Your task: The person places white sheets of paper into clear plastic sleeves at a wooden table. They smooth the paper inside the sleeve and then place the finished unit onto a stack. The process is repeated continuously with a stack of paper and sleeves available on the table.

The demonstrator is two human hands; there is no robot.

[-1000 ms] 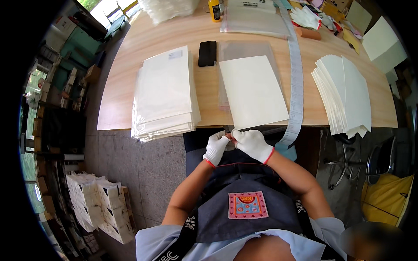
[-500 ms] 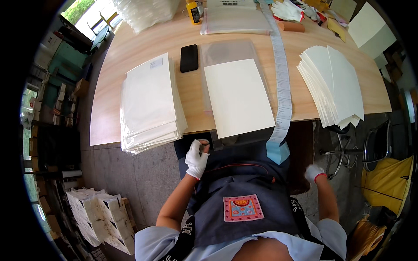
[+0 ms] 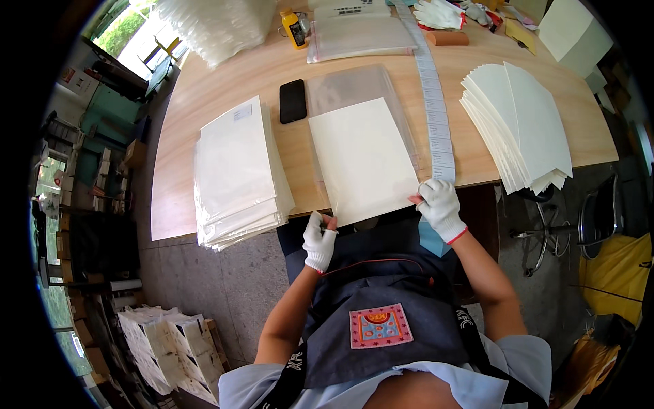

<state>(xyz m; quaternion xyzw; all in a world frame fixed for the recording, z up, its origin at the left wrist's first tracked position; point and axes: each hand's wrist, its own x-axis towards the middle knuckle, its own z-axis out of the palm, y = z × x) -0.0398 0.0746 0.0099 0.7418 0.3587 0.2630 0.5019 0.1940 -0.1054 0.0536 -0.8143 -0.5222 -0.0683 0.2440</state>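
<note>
A white card sheet [image 3: 364, 160] lies over clear plastic bags [image 3: 351, 85], its near end reaching the table edge. My left hand [image 3: 319, 242], in a white knit glove with bare fingertips, is closed at the sheet's near left corner. At the near right corner, my right hand [image 3: 440, 208], gloved likewise, has its thumb and fingers pinched on the sheet's edge. Its knuckles cover part of a long strip of printed labels [image 3: 436, 112]. That strip runs down the table, and its light-blue end [image 3: 432, 238] hangs over the edge beneath my right wrist.
Left of the sheet stands a pile of bagged white sheets [image 3: 235, 167]; a black phone [image 3: 293, 101] lies between. Fanned white card [image 3: 521, 129] overhangs the table's right edge. Farther back are a yellow bottle [image 3: 293, 28], stacked clear bags [image 3: 361, 37] and white gloves [image 3: 439, 13].
My right hand has risen from beside my lap to the sheet's right corner. The left hand has moved slightly right, up to the left corner. The sheet has shifted a little leftward.
</note>
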